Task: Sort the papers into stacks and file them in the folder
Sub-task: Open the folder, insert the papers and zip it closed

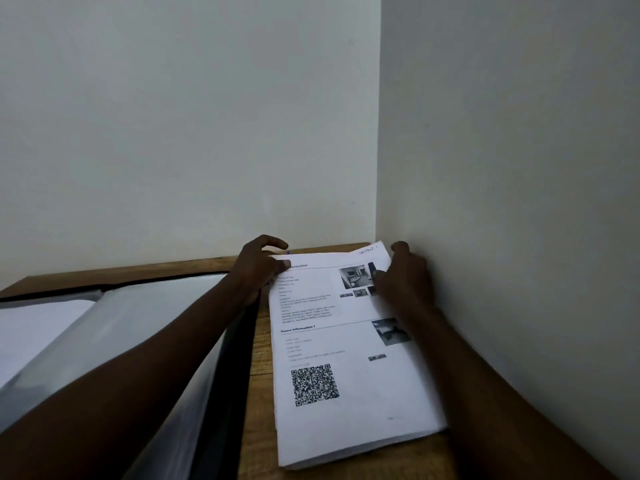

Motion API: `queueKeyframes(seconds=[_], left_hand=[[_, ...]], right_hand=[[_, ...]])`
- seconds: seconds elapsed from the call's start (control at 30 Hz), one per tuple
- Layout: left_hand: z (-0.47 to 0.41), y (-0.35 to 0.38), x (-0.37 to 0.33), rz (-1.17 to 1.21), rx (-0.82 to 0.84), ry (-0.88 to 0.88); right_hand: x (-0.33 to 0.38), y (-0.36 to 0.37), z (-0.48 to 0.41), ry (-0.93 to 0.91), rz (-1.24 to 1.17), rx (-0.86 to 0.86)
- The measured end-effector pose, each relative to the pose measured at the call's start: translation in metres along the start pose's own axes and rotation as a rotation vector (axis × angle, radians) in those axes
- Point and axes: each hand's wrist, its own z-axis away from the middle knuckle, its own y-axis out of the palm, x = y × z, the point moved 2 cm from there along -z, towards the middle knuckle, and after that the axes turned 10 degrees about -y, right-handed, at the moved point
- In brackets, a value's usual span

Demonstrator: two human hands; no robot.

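A thick stack of printed papers (346, 368) lies on the wooden table at the right, its top sheet showing text, small photos and a QR code. My left hand (258, 268) grips the stack's far left corner, thumb on the top sheet and fingers curled over the far edge. At the far right corner my right hand (403, 275) holds the stack, thumb lying across the printed photos. An open black folder (145, 327) with clear plastic sleeves lies to the left, partly under my left forearm.
The wooden table (259, 375) stands in a corner between two white walls; the right wall (519, 202) runs close beside the stack. A white sheet (38, 330) sits inside the folder's left sleeve.
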Motion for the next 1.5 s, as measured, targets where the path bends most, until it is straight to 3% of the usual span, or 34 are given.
queueKeyframes(seconds=[0.1,0.23,0.7,0.9,0.97,1.07,1.13,1.27,1.33,1.4,1.5], left_hand=[[0.001,-0.004,0.003,0.127,-0.034,-0.036],[0.000,-0.011,0.009,0.268,0.098,-0.126],[0.012,-0.022,0.001,0.042,0.115,-0.084],[0.030,-0.022,-0.012,0.046,-0.032,-0.013],[0.043,-0.023,-0.019,0.195,0.095,-0.069],[0.064,-0.028,-0.029,0.382,0.357,-0.139],[0.073,-0.037,-0.033,0.473,0.393,-0.126],[0.082,-0.072,-0.053,0.548,0.270,0.015],[0.087,-0.095,-0.071,0.534,0.206,0.112],[0.097,-0.118,-0.091,0.475,0.103,0.224],[0.116,-0.144,-0.114,0.382,-0.011,0.374]], right_hand=[[0.001,-0.004,-0.002,0.024,-0.116,-0.091],[0.005,-0.008,-0.002,0.047,-0.200,-0.166],[0.023,-0.022,0.003,-0.051,-0.042,-0.267],[0.030,-0.037,-0.007,-0.014,-0.263,-0.364],[0.033,-0.043,-0.009,-0.003,-0.354,-0.368],[0.041,-0.050,-0.011,0.001,-0.521,-0.317],[0.056,-0.057,-0.011,-0.024,-0.576,-0.197],[0.088,-0.067,0.007,-0.074,-0.922,0.240],[0.101,-0.062,0.017,-0.106,-0.917,0.376],[0.121,-0.052,0.026,-0.136,-0.910,0.382],[0.161,-0.035,0.034,-0.195,-0.948,0.247]])
